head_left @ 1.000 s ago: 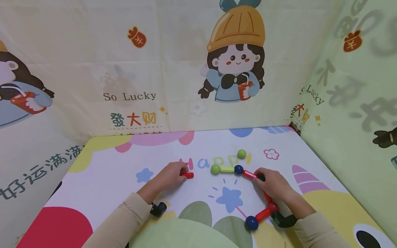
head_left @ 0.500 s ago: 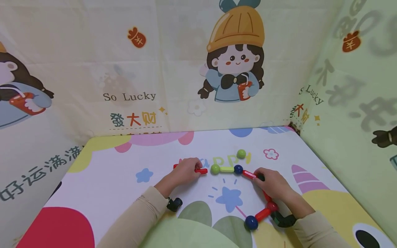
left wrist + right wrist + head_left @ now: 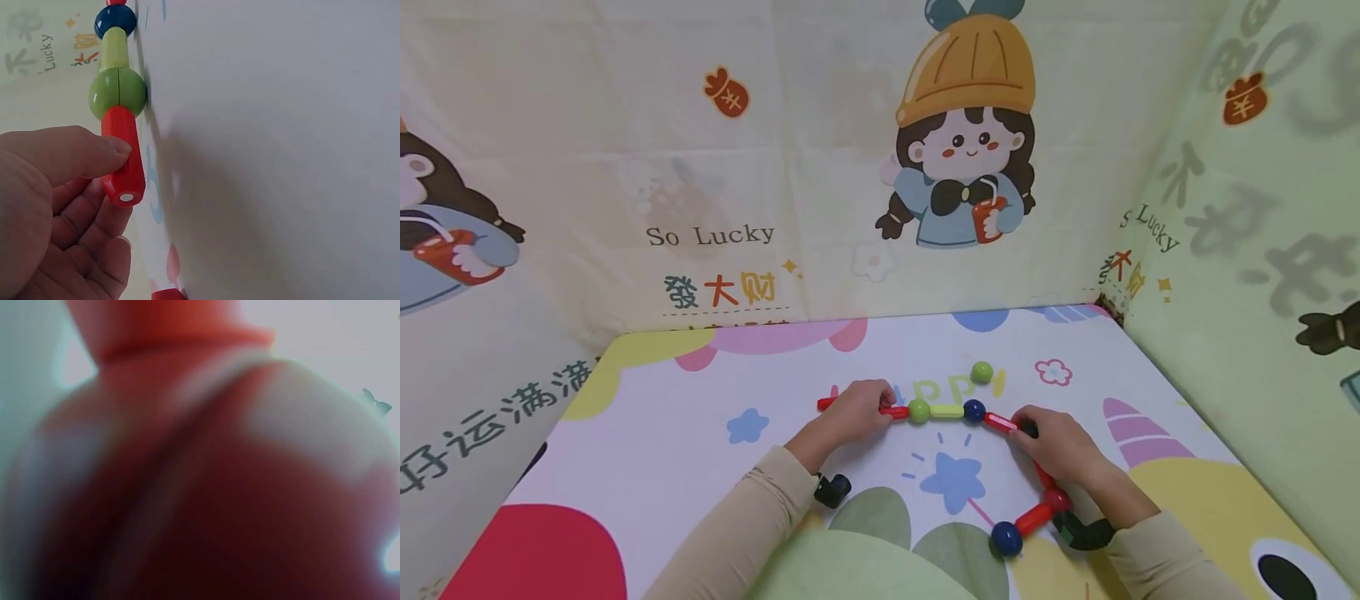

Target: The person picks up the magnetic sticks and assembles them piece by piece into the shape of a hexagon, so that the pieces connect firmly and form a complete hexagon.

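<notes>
My left hand (image 3: 855, 410) pinches a red magnetic rod (image 3: 124, 150) between thumb and fingers. One end of this rod meets a green ball (image 3: 117, 94) of a magnetic ball-and-rod chain; its other end shows a round metal tip. From the green ball run a yellow-green rod (image 3: 947, 412), a blue ball (image 3: 974, 411) and a red rod (image 3: 999, 422). That rod reaches my right hand (image 3: 1058, 442), whose fingers hold a dark ball (image 3: 1028, 429), partly hidden. Beyond it the chain bends toward me through a red ball (image 3: 1057, 500) and red rod (image 3: 1034, 520) to another blue ball (image 3: 1007, 538).
A loose green ball (image 3: 982, 372) lies behind the chain. Another red rod (image 3: 826, 404) lies partly hidden behind my left hand. The patterned table (image 3: 685, 467) meets a printed cloth wall (image 3: 820, 183) at the back. The right wrist view is blurred by a close red ball (image 3: 250, 506).
My left hand has moved right with the red rod, whose end has come up against the green ball. The other red rod has come into sight behind it. My right hand stays in place.
</notes>
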Available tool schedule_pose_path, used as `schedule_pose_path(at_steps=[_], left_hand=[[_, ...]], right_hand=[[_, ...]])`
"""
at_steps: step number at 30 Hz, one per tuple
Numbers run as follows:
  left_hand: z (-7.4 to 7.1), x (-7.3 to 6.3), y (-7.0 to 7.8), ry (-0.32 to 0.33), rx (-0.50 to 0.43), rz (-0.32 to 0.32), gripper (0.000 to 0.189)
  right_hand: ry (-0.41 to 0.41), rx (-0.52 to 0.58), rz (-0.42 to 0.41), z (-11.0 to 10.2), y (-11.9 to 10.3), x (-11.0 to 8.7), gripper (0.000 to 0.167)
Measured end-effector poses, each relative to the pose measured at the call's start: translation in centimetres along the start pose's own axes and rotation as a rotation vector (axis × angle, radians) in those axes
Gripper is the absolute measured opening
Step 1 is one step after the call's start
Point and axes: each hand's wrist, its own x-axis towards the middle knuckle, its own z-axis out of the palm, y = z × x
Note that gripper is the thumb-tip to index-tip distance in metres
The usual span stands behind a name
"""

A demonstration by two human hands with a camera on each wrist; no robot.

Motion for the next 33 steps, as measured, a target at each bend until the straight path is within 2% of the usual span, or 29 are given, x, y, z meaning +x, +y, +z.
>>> schedule_pose_path(at_steps=[5,11,18,27,33], left_hand=[[0.1,0.3,0.1,-0.013,0.001,-0.006,0.026],[0.3,0.7,0.5,-0.038,0.008,-0.005,0.029],[0.5,1.3,1.1,-0.028,0.014,-0.011,0.025],[1.1,2.3,2.7,-0.043,0.004,0.026,0.023],[1.7,2.4,3.8,-0.05,-0.003,0.057,0.021]], right_hand=[[0.004,-0.002,-0.004,-0.1,0.2,0.0,0.03],[0.05,-0.01,-0.035,-0.1,0.7,-0.6,0.039],[0.037,-0.004,-0.064,-0.5,1.5,-1.3,0.038],[0.042,0.014,-0.026,-0.8,2.0,-1.7,0.04],[0.021,0.008,-0.002,-1.4,1.9,-2.1,0.042]])
